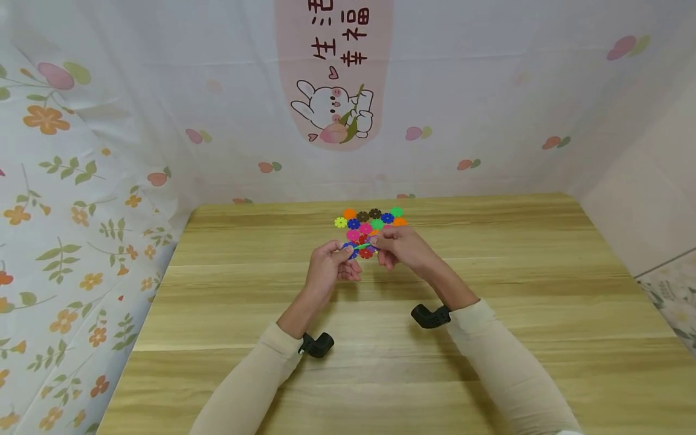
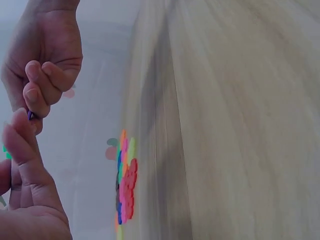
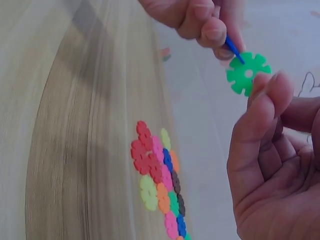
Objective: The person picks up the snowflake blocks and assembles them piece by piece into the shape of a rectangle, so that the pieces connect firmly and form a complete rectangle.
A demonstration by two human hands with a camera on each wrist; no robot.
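A: Main piece: small green plastic disc, round, notched rim (image 3: 240,76), held up between the hands, above the tabletop (image 1: 380,374). Head view gives it nearly edge-on, a green sliver.

B: Right wrist view shows its face: centre hole, notches, and a blue notched plastic disc (image 3: 231,46) meeting its rim.

A: Hands?

B: Left hand (image 1: 328,263) pinches the blue disc. Right hand (image 1: 401,244) has its fingertips at the green disc's other side, pinching a thin purple plastic disc (image 2: 31,115).

A: Purple is hidden in the right wrist view; left wrist view shows its edge. Whether it's slotted into the green, cannot tell.

B: Beyond: flat cluster of multicoloured notched discs (image 1: 365,228) on the tabletop. Head view has its near edge partly covered by the hands; right wrist view shows the red discs there.

A: Behind, white printed cloth (image 1: 462,103), rabbit motif.
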